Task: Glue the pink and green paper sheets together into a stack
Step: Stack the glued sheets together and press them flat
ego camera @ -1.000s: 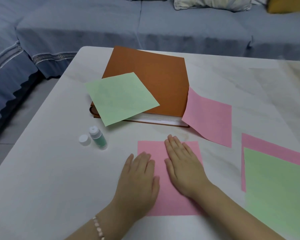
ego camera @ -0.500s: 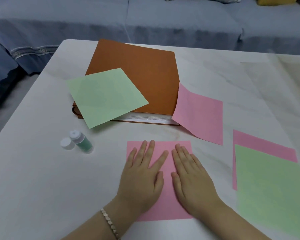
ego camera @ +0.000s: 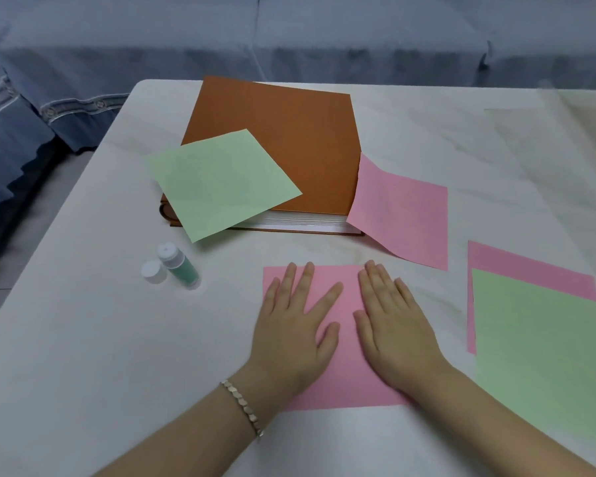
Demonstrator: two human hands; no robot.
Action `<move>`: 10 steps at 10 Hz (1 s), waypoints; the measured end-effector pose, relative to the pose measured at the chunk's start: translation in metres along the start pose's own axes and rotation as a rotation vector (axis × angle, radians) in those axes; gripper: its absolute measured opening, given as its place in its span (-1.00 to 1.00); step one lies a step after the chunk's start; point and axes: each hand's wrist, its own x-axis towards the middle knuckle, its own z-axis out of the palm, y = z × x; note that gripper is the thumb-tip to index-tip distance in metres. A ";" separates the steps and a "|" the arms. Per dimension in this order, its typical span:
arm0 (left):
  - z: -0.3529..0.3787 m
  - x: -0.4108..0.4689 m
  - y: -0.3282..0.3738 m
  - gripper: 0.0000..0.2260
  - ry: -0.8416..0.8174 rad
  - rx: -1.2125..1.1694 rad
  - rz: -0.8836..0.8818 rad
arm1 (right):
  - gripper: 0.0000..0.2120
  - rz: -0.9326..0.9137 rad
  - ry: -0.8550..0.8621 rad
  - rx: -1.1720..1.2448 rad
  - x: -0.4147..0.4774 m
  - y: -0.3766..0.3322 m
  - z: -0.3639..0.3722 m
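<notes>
Both hands lie flat with straight fingers on one pink sheet near the front edge of the bench. The left hand presses its left half. The right hand presses its right half. A little glue bottle sits toward the left edge, its white cap just beside it. A brown book lies near the back edge. A green sheet rests on its front left corner. A second pink sheet leans on its right side. By the right edge, a big green sheet covers most of a third pink sheet.
</notes>
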 end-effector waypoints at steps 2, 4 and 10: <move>-0.002 0.002 0.000 -0.53 -0.013 0.039 0.008 | -0.47 -0.060 -0.013 0.041 -0.046 0.002 -0.007; 0.003 0.004 0.035 -0.51 -0.069 0.018 0.177 | -0.42 -0.049 -0.005 0.024 -0.049 0.001 -0.008; -0.027 0.002 -0.029 -0.32 -0.231 0.147 -0.148 | -0.42 -0.035 -0.123 0.066 -0.048 0.002 -0.013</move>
